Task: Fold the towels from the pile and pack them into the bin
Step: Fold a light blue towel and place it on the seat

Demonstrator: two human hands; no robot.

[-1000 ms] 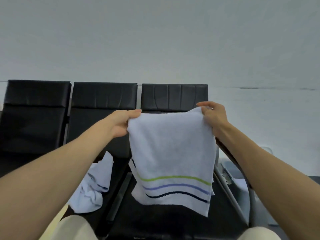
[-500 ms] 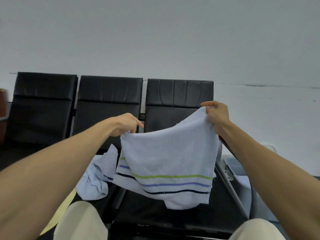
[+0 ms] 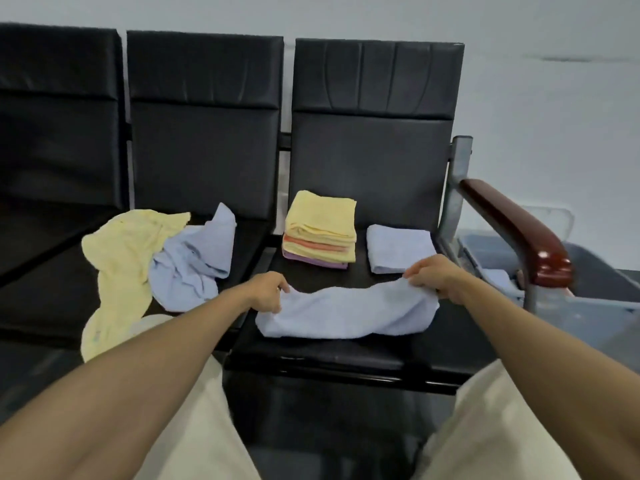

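Two ends of the blue towel (image 3: 346, 315): left hand (image 3: 268, 292) pinches one, right hand (image 3: 435, 278) the other

Both bare forearms come in from the bottom corners and stretch forward, angling a bit toward each other. Left hand (image 3: 268, 292) is knuckles-up, fingers curled down and pinching the left end of the light blue towel (image 3: 346, 315). Right hand (image 3: 434, 277) does the same on the right end, sitting slightly further out, wrists pretty much straight.
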